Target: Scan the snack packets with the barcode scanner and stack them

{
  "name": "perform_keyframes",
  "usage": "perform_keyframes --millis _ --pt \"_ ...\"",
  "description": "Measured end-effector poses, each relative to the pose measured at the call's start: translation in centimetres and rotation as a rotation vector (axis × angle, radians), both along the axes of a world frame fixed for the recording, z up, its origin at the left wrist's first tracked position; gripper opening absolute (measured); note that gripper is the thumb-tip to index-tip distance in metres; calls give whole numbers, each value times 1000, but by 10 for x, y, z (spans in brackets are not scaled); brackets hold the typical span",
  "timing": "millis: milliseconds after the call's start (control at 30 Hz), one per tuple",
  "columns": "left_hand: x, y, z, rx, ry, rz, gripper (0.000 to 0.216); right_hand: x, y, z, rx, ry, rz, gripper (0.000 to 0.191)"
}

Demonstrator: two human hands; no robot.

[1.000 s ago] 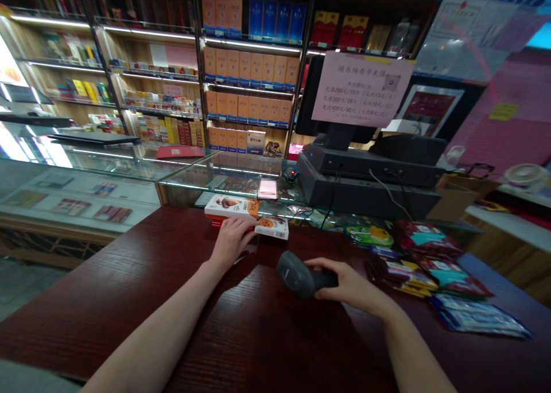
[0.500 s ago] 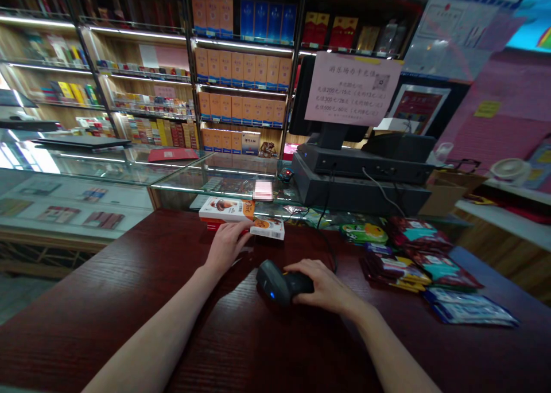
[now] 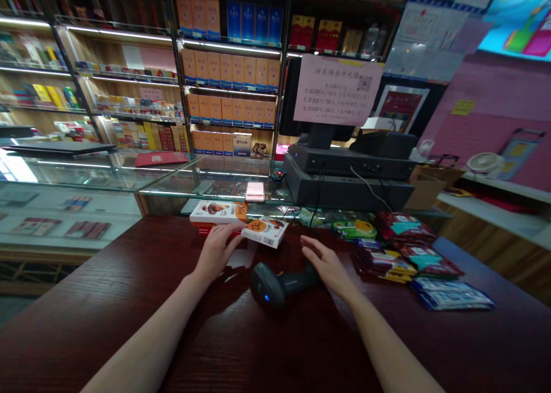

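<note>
My left hand (image 3: 218,252) has its thumb and fingers at the left end of a small white-and-orange box (image 3: 266,231) with a food picture and a barcode on its near side. The box sits at a slant, and the grip looks like a pinch at its corner. Just behind that hand, a similar white-and-orange box (image 3: 218,211) lies on something red. A dark barcode scanner (image 3: 267,287) with a lit blue light rests on the counter, its head to the left. My right hand (image 3: 327,267) is open beside the scanner's handle end, fingers apart and holding nothing.
Snack packets in brown (image 3: 383,262), red (image 3: 430,258) and blue-white (image 3: 453,293) wrappers lie on the right of the wooden counter (image 3: 142,278). A cash register (image 3: 348,178) with a paper sign stands behind. Glass display cases (image 3: 172,181) run along the back and left.
My right hand has let go of the scanner and opened. The small box has turned and come nearer at my left hand's fingers. The whole view has shifted slightly.
</note>
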State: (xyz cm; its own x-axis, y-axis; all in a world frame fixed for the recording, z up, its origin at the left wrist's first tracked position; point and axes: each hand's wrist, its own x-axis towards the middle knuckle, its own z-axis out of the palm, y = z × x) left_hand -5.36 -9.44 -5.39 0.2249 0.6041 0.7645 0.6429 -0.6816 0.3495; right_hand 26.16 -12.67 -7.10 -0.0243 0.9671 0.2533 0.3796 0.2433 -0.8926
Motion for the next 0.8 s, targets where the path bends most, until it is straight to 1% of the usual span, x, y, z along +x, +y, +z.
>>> perform_keyframes --millis 67,167,267,367,500,600,800 --pt "2 -2 2 -18 -24 -30 24 1 5 -3 -35 108 -33 57" --pt "7 -5 3 -47 -47 -87 23 1 8 -3 -77 261 -73 64" --pt "13 -8 4 -71 -70 -127 23 1 8 -1 -144 389 -96 60" --pt "18 -10 5 -95 -97 -134 23 0 7 0 -204 470 -117 53" --pt "21 -12 5 -99 -134 -110 25 -2 5 3 -234 553 -117 45" --pt "21 -11 4 -101 -159 -48 30 -5 2 8 -233 619 -93 40" --pt "21 -4 3 -202 -248 23 41 -16 -6 17 -221 673 -48 44"
